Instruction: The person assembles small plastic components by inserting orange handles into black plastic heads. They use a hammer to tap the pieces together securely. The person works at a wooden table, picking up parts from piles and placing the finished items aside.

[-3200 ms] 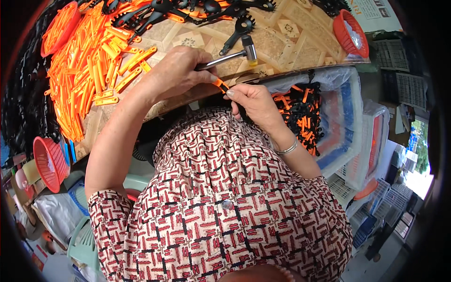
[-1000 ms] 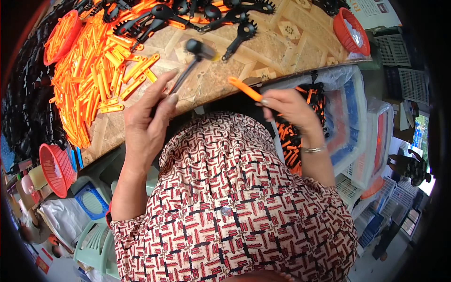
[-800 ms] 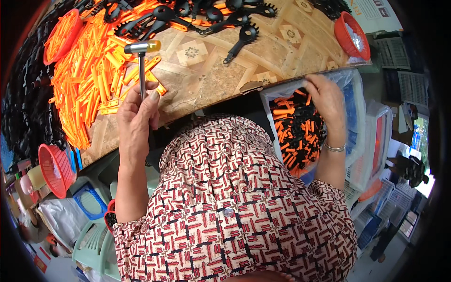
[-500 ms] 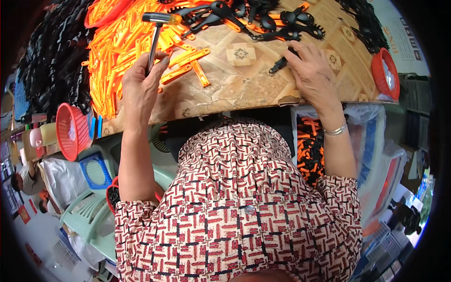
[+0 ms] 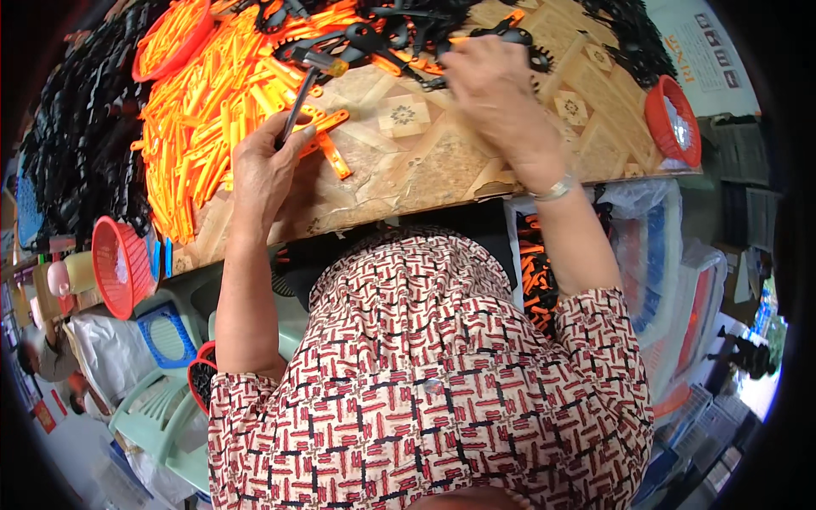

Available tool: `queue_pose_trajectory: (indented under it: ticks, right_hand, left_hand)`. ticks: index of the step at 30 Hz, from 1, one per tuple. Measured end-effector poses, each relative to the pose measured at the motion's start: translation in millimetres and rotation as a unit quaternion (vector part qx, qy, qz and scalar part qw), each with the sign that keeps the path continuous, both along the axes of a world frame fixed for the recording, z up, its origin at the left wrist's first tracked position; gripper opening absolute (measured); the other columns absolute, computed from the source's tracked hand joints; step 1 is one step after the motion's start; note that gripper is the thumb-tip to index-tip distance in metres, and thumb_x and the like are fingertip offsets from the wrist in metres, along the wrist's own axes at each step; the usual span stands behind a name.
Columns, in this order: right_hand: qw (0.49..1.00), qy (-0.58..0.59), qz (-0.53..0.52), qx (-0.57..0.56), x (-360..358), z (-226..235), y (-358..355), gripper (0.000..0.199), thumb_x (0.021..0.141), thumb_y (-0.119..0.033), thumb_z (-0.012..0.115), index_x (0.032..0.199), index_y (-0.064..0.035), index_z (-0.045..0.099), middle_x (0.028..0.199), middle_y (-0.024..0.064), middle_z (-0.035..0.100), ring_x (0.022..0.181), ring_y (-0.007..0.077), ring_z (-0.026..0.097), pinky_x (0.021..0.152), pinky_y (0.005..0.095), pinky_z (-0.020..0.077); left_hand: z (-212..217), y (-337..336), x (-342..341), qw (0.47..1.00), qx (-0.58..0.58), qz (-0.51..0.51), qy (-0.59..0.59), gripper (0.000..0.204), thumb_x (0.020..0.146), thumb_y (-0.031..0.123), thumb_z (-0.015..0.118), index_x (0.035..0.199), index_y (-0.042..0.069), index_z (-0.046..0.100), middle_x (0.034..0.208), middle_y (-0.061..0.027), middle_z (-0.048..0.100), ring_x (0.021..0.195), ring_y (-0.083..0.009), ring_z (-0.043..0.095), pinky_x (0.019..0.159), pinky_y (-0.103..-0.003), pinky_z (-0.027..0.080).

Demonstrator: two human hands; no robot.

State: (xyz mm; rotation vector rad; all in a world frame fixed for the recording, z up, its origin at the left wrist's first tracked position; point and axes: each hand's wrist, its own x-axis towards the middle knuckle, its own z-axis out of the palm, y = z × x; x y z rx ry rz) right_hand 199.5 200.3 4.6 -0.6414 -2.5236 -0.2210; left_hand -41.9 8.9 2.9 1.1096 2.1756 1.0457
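Observation:
My left hand (image 5: 262, 170) is closed round the metal shaft of a small hammer (image 5: 297, 104). The hammer's head, dark with an amber end, points away from me over the table. Blurred by motion, my right hand (image 5: 489, 81) is at the near side of a heap of black kitchen utensils (image 5: 374, 41); its fingers cannot be made out, nor whether they hold anything. Orange handle pieces (image 5: 204, 119) are heaped beyond and left of the hammer. One loose orange handle (image 5: 334, 155) lies just right of my left hand.
Black parts (image 5: 81, 127) are piled at the far left, and more black pieces (image 5: 633, 38) at the far right. A red basket (image 5: 671, 123) stands at the right edge, another red basket (image 5: 123, 268) at the left. The wooden-patterned table (image 5: 408, 183) ends close before me.
My right hand has moved left and away from me, off the spot where it was at a black handle. The hammer is tilted lower, still in my left hand. The whole view has shifted slightly.

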Motion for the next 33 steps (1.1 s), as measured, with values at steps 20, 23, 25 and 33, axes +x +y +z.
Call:
queue_pose_trajectory:
  ticks: [20,23,25,33]
  right_hand:
    - [0.963,0.137,-0.215,-0.091,0,-2,115,0.040,0.088,-0.038,0.072,0.105,-0.0024,0.074,0.096,0.0180,0.074,0.088,0.0383,0.070,0.083,0.0451,0.0551]
    - [0.926,0.044,-0.286,-0.241,-11,-3,124,0.032,0.088,-0.039,0.070,0.103,-0.0106,0.076,0.096,0.0189,0.074,0.095,0.0356,0.071,0.083,0.0463,0.0549]
    - [0.871,0.137,-0.255,-0.397,-10,4,116,0.029,0.089,-0.034,0.069,0.101,-0.0092,0.076,0.094,0.0197,0.074,0.095,0.0363,0.071,0.082,0.0471,0.0547]
    - [0.965,0.128,-0.227,-0.026,-20,-16,96,0.039,0.086,-0.037,0.075,0.097,0.0000,0.071,0.098,0.0228,0.067,0.093,0.0407,0.066,0.079,0.0492,0.0536]
  left_hand:
    - [-10,-14,11,0.999,0.033,-0.003,-0.008,0.027,0.095,0.022,0.074,0.116,0.006,0.074,0.075,0.0065,0.059,0.067,-0.0035,0.048,0.059,-0.021,0.039]
    - [-11,-12,9,0.999,0.044,0.001,-0.026,0.026,0.095,0.021,0.073,0.116,0.005,0.073,0.076,0.0067,0.059,0.066,-0.0031,0.047,0.059,-0.021,0.038]
    - [-13,-14,8,0.996,0.068,0.003,-0.052,0.025,0.096,0.020,0.072,0.116,0.005,0.073,0.076,0.0070,0.058,0.065,-0.0023,0.046,0.057,-0.020,0.037]
    - [-9,-16,5,0.998,0.038,0.015,-0.053,0.025,0.097,0.022,0.072,0.117,0.008,0.073,0.075,0.0086,0.056,0.064,-0.0006,0.046,0.055,-0.018,0.034]
